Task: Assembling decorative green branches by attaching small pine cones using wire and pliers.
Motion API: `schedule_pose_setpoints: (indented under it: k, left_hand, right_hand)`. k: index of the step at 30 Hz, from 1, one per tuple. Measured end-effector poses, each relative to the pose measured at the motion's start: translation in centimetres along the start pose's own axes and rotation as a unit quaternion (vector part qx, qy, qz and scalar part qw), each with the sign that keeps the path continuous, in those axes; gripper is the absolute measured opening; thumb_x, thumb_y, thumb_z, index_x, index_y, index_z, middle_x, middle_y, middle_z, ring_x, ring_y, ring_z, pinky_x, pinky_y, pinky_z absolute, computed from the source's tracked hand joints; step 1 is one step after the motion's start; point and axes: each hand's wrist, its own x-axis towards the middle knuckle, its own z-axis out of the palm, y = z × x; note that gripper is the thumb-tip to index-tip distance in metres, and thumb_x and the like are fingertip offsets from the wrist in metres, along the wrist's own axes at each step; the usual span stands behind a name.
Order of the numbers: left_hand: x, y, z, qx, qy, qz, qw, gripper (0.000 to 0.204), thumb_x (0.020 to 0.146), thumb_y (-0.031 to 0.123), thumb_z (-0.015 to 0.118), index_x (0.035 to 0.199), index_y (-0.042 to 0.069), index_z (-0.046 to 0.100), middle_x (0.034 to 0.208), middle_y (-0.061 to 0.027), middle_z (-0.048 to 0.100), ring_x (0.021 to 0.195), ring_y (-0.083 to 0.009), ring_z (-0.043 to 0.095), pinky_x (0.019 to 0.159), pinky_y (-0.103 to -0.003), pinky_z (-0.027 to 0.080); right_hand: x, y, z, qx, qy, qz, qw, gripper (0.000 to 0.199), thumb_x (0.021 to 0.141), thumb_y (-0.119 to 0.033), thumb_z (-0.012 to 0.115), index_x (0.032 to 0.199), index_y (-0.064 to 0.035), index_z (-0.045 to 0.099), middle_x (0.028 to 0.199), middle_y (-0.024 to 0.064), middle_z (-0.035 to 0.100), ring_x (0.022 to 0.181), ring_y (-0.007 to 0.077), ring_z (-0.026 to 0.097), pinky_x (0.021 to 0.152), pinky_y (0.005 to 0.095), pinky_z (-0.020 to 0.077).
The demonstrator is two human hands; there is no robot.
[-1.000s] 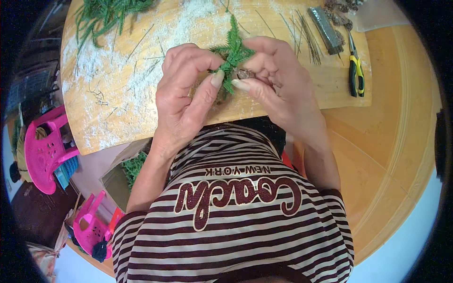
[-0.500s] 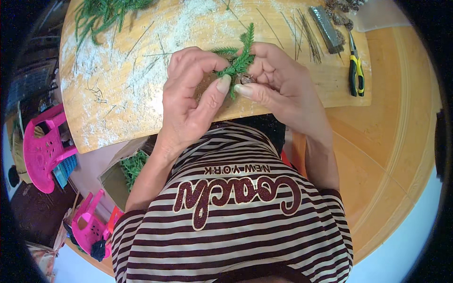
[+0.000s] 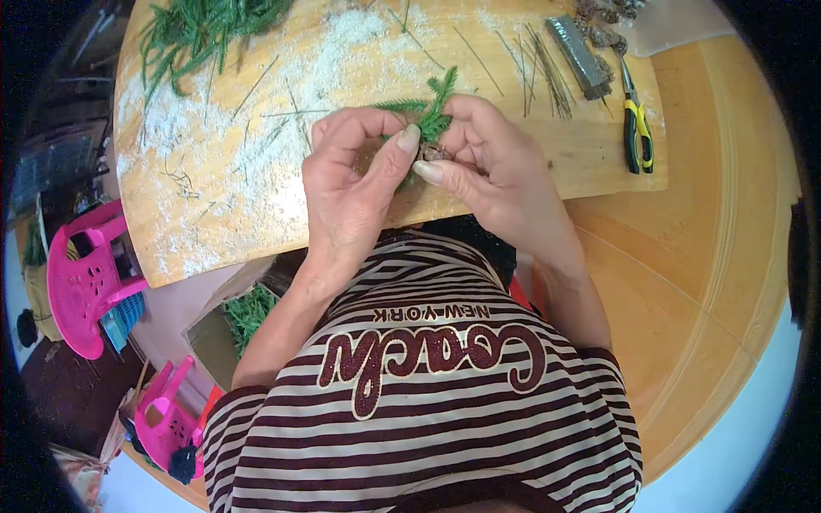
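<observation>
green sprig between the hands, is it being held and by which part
Yes. Both the left hand and right hand pinch the small green sprig at its lower stem end; its leafy tip sticks up free above the fingers.

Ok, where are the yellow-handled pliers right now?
In the head view, the pliers lie on the wooden board's right end, right of the right hand, below the grey wire bundle.

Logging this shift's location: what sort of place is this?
Probably a small home or workshop craft bench for making artificial greenery. A dusty wooden board holds green sprigs, loose wires and pliers; pink plastic chairs stand on the floor nearby.
</observation>
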Motion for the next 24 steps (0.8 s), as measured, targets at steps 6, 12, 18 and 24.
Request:
schedule_pose_setpoints:
  k: [6, 12, 18, 24]
  left_hand:
    - [-0.4, 1.2, 1.1, -0.053, 0.002, 0.014, 0.998, 0.008, 0.083, 0.008, 0.063, 0.087, 0.000, 0.061, 0.089, -0.0035, 0.057, 0.088, -0.0144, 0.046, 0.081, -0.026, 0.036]
    - [-0.3, 0.9, 1.9, -0.060, 0.028, 0.103, 0.992, 0.010, 0.086, 0.006, 0.060, 0.093, -0.001, 0.059, 0.092, -0.0058, 0.055, 0.090, -0.0150, 0.047, 0.082, -0.025, 0.038]
    - [-0.3, 0.6, 2.5, -0.052, 0.009, 0.070, 0.996, 0.011, 0.086, 0.006, 0.059, 0.094, -0.001, 0.059, 0.091, -0.0061, 0.054, 0.086, -0.0158, 0.049, 0.078, -0.024, 0.039]
    - [0.4, 1.0, 2.2, -0.021, 0.014, 0.142, 0.990, 0.009, 0.087, 0.007, 0.059, 0.092, -0.001, 0.058, 0.088, -0.0060, 0.054, 0.082, -0.0155, 0.048, 0.076, -0.025, 0.039]
  right_hand:
    - [-0.7, -0.9, -0.7, 0.007, 0.022, -0.025, 0.999, 0.037, 0.084, 0.004, 0.058, 0.116, 0.0041, 0.041, 0.080, 0.0009, 0.049, 0.070, 0.0036, 0.047, 0.060, 0.0172, 0.0388]
    - [-0.9, -0.7, -0.8, 0.041, 0.023, -0.028, 0.999, 0.034, 0.084, 0.003, 0.058, 0.114, 0.0040, 0.042, 0.082, 0.0010, 0.050, 0.072, 0.0043, 0.048, 0.062, 0.0179, 0.0399]
    - [-0.9, 0.4, -1.3, 0.059, 0.031, -0.033, 0.997, 0.034, 0.085, 0.001, 0.059, 0.114, 0.0041, 0.043, 0.085, 0.0023, 0.053, 0.077, 0.0053, 0.051, 0.068, 0.0188, 0.0421]
    - [-0.6, -0.1, -1.1, 0.144, 0.020, -0.050, 0.988, 0.037, 0.084, 0.000, 0.060, 0.117, 0.0029, 0.042, 0.088, 0.0024, 0.055, 0.082, 0.0068, 0.052, 0.073, 0.0215, 0.0433]
